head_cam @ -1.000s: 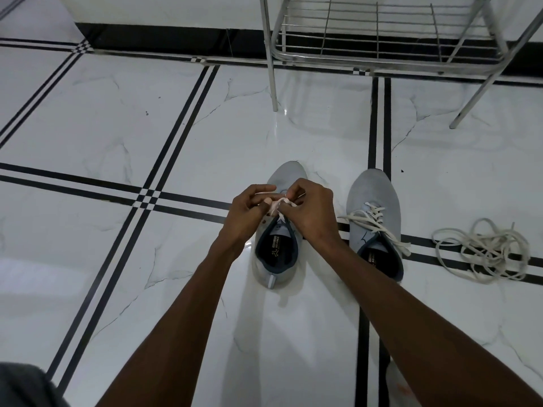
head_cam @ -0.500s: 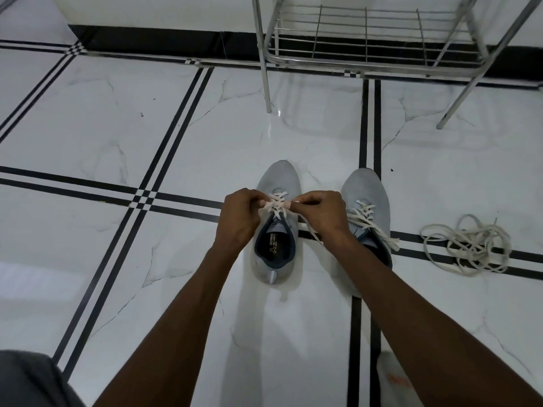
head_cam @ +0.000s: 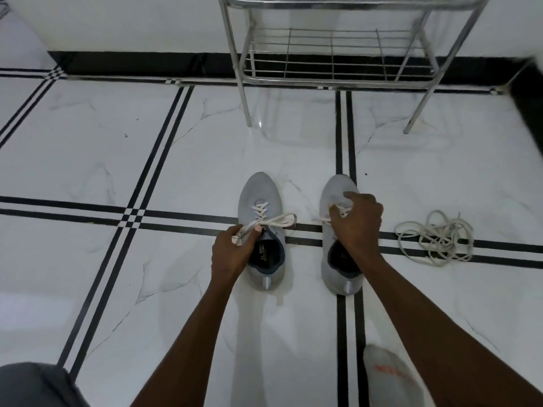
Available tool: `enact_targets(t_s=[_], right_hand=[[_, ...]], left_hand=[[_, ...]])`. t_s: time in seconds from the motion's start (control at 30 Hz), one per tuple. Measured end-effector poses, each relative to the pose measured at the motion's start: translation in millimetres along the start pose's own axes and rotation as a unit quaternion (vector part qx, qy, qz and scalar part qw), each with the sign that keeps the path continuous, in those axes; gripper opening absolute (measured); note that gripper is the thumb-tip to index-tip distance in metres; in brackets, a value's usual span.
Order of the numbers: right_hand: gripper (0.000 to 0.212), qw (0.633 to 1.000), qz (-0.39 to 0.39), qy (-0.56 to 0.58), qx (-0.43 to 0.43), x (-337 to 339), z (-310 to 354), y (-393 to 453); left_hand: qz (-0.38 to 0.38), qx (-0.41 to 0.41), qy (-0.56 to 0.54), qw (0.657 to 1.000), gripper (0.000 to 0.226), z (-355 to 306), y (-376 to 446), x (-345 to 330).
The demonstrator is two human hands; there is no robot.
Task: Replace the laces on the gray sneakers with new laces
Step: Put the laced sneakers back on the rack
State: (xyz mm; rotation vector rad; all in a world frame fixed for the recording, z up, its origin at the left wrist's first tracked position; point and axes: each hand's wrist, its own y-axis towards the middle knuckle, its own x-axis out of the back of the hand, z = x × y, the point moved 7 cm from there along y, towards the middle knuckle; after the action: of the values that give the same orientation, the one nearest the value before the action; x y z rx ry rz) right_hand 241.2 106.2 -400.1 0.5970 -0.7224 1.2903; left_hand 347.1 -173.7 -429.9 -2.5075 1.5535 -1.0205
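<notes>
Two gray sneakers stand side by side on the floor, toes pointing away from me. The left sneaker (head_cam: 258, 195) is laced with a white lace (head_cam: 274, 220) tied in a bow over its tongue. My left hand (head_cam: 233, 252) holds that shoe at its collar, fingers curled around the lace end. My right hand (head_cam: 357, 223) hovers over the right sneaker (head_cam: 335, 190), its fingers pinching the white lace (head_cam: 340, 211) there. A loose pile of white laces (head_cam: 436, 237) lies on the floor to the right.
A metal wire rack (head_cam: 329, 63) stands against the wall beyond the shoes, its legs on the white tiled floor (head_cam: 176, 148) with black lines. My white-socked foot (head_cam: 390, 377) shows at the bottom right, my knee at the bottom left.
My right hand left the left sneaker's bow and moved across to the right sneaker's lace. My left hand stays at the left sneaker. The view tilted up toward the rack.
</notes>
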Motion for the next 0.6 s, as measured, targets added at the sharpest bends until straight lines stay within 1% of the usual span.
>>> enact_targets(t_s=[0.03,0.07,0.1,0.13,0.17,0.2,0.23,0.3,0.37,0.4,0.43,0.5,0.53,0.6], right_hand=[[0.060,0.997,0.041,-0.051,-0.048,5,-16,0],[0.071,0.987,0.104,-0.084,-0.094,3,-33,1],[0.079,0.973,0.171,-0.083,-0.132,1,-46,-3],[0.084,0.960,0.225,-0.042,-0.163,-3,-53,-7],[0.087,0.948,0.257,0.020,-0.186,-7,-55,-10],[0.090,0.941,0.265,0.073,-0.198,-11,-55,-12],[0.092,0.939,0.259,0.103,-0.201,-13,-54,-12],[0.095,0.943,0.245,0.119,-0.191,-19,-49,-10],[0.098,0.940,0.248,0.138,-0.189,-28,-46,-8],[0.101,0.936,0.252,0.156,-0.192,-31,-45,-7],[0.102,0.931,0.250,0.175,-0.198,-31,-48,-7],[0.091,0.922,0.248,0.212,-0.209,-24,-53,-12],[0.082,0.912,0.261,0.232,-0.214,-21,-57,-17],[0.069,0.884,0.313,0.263,-0.226,-24,-65,-36]], left_hand=[[0.021,0.014,-0.022,0.999,0.028,1,-1,-4],[0.041,0.030,-0.048,0.998,0.037,5,1,-8],[0.061,0.052,-0.066,0.995,0.054,7,0,-12],[0.069,0.071,-0.073,0.992,0.068,11,0,-16],[0.072,0.082,-0.080,0.991,0.074,12,0,-17],[0.067,0.084,-0.080,0.991,0.072,11,-1,-19],[0.066,0.084,-0.077,0.991,0.070,10,-2,-21],[0.088,0.083,-0.086,0.989,0.071,4,-6,-31],[0.115,0.074,-0.094,0.986,0.077,-2,-7,-42],[0.121,0.075,-0.097,0.985,0.077,-2,-6,-46],[0.123,0.074,-0.102,0.984,0.072,-3,-6,-47],[0.126,0.080,-0.110,0.983,0.053,-2,-6,-51],[0.132,0.087,-0.113,0.981,0.046,-1,-7,-53],[0.137,0.099,-0.121,0.978,0.042,2,-9,-56]])
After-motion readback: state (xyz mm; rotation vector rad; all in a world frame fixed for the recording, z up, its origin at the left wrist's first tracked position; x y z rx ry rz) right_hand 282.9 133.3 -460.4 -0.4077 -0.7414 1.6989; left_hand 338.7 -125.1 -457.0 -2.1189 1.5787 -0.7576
